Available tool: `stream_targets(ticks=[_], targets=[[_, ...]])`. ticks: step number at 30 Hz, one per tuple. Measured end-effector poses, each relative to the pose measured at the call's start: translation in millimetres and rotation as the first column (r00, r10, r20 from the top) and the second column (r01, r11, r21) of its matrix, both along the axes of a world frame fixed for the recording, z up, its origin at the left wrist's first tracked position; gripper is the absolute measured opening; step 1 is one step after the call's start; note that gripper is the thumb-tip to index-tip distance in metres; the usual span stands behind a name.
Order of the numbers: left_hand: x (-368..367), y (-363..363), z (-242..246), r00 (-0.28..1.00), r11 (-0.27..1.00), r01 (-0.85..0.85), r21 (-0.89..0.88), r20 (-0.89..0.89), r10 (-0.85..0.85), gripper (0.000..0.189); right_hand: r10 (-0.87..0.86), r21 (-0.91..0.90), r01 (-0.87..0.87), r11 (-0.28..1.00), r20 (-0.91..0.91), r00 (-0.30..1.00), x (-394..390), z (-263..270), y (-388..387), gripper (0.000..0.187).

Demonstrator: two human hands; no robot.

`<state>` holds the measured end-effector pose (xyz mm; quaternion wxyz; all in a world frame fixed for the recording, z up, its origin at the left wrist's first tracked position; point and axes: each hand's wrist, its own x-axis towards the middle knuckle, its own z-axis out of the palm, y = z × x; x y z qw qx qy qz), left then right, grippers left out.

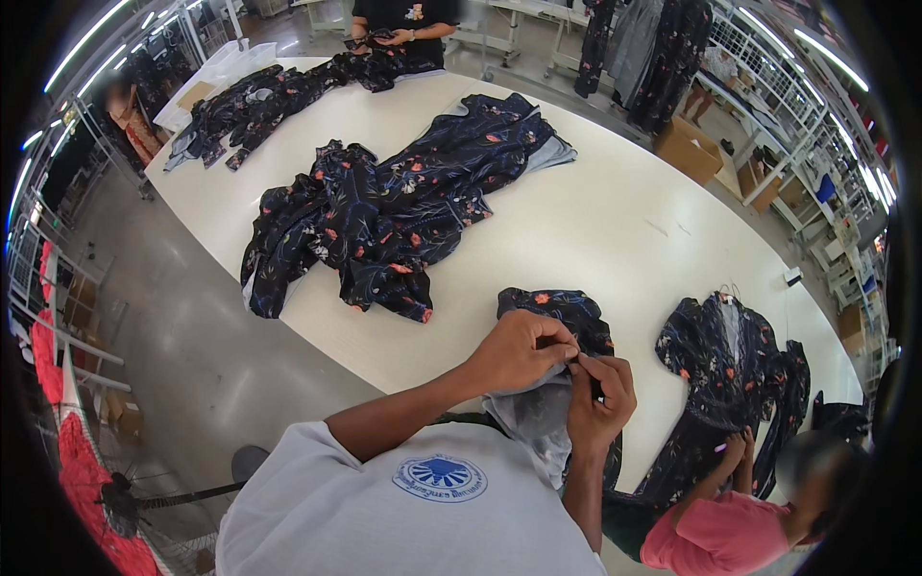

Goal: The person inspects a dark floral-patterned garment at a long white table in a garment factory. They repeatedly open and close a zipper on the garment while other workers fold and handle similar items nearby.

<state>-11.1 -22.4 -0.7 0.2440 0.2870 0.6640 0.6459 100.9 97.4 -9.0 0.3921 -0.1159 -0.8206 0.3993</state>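
My left hand (526, 351) and my right hand (603, 396) meet fingertip to fingertip at the near edge of the white table (720, 237). Both pinch a small part of a dark floral garment (555, 302), whose exact part is hidden by the fingers. The garment's upper end rests on the table, and its grey lining (536, 414) hangs down against my shirt. Farther up the table lies a spread floral garment (403, 209) with crumpled sleeves and a light blue-grey underside showing at its far end.
At the right, a co-worker in a pink top handles a floral garment (731, 360) on a hanger. Across the table another person holds part of a pile of floral garments (288, 101). Cardboard boxes (688, 151) and a garment rack stand beyond. A small white object (792, 276) sits near the table's far edge.
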Motion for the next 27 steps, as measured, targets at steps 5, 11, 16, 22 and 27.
stream_targets(ticks=[5, 11, 16, 22, 27], targets=[[-2.6, -4.0, 0.4, 0.979, 0.995, 0.062, -0.078, -0.191, -0.076, 0.01, 0.05, -0.178, -0.053, 0.983, -0.025, 0.998, 2.4, -3.7, 4.1, 0.019], [-3.8, -6.5, -1.8, 0.984, 0.989, 0.132, -0.069, -0.108, -0.138, 0.012, 0.04, -0.049, -0.041, 0.998, -0.038, 0.998, 2.9, -4.4, -2.8, 0.017], [-3.2, -11.4, 4.7, 0.978, 0.988, 0.106, -0.116, -0.166, -0.125, 0.012, 0.065, -0.033, -0.065, 0.997, 0.005, 0.998, 0.4, -0.7, -3.4, 0.017], [2.8, -16.2, 13.5, 0.948, 0.995, 0.091, -0.049, -0.302, -0.102, 0.013, 0.175, -0.379, -0.178, 0.908, -0.043, 0.984, 2.8, -7.1, 3.1, 0.016], [7.2, -21.9, 23.1, 0.893, 0.998, 0.055, -0.018, -0.447, -0.058, 0.016, 0.188, -0.504, -0.202, 0.84, -0.078, 0.979, -0.2, 2.1, -5.1, 0.013]])
